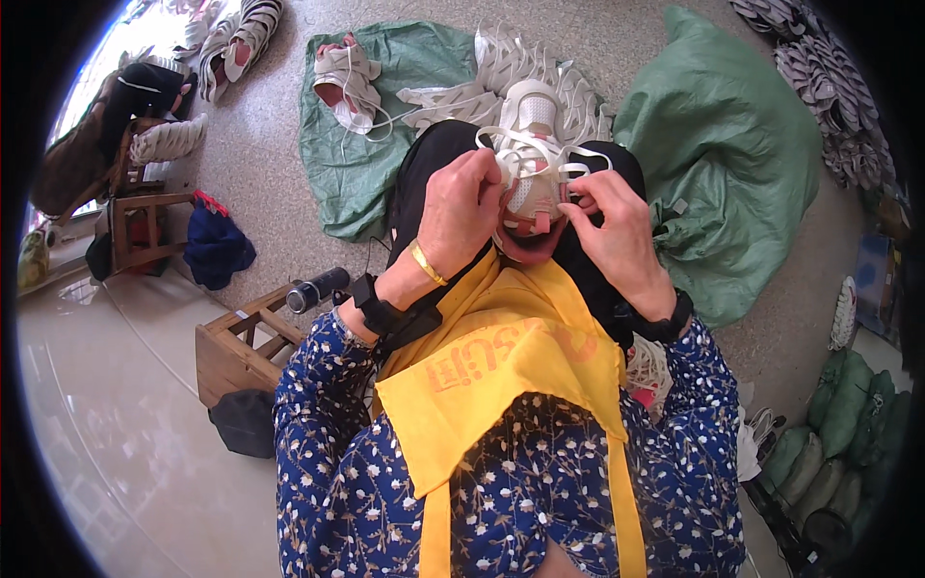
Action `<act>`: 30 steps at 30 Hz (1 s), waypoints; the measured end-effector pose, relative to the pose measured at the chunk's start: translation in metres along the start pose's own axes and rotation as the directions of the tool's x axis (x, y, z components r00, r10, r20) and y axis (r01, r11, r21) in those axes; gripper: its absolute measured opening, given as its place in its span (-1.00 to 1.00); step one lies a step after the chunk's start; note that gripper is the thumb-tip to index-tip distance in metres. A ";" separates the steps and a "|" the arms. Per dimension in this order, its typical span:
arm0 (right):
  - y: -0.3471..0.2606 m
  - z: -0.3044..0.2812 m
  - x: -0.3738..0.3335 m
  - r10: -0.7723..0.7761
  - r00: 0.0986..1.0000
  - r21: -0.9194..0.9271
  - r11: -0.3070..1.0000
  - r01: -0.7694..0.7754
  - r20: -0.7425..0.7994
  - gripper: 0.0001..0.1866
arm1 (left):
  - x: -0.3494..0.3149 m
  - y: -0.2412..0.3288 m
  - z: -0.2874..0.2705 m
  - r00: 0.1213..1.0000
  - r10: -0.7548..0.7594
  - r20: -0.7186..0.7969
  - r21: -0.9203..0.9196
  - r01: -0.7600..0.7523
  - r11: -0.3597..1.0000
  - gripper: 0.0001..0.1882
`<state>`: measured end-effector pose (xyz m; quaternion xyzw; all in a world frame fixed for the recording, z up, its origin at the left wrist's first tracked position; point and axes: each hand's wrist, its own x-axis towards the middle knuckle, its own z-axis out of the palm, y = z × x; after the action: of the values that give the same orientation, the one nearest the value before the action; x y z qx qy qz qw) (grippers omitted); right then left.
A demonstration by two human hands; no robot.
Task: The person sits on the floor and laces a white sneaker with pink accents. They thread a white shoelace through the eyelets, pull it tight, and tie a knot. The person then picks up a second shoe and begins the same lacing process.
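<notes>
Both hands grip a white shoe upper (pixel 528 154) held over the lap: the left hand (pixel 462 207) closes on its side, the right hand (pixel 607 226) pinches a white strap. The left hand's fingers hide the upper's near edge, and its lower part seems tucked against the yellow apron (pixel 501 376). A pile of white straps (pixel 501 72) lies beyond on a green sack (pixel 356 154), partly blocked by the upper

white shoe (pixel 530 159), yellow apron (pixel 501 376), green sacks (pixel 732 144), blue floral sleeves (pixel 328 424)

Bright daylight from upper left; fisheye edges bend, dark.
</notes>
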<state>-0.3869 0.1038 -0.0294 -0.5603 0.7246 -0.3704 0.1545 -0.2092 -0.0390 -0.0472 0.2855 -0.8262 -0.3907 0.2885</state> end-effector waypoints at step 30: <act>-0.003 0.014 0.000 -0.073 0.997 -0.304 0.950 0.071 0.004 -0.81 | -0.003 -0.004 0.010 0.999 0.016 -0.031 0.028 -0.015 0.999 -0.82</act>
<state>-0.3755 0.0985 -0.0369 -0.6022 0.7525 -0.2618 0.0502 -0.2133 -0.0342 -0.0563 0.2890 -0.8292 -0.3724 0.3003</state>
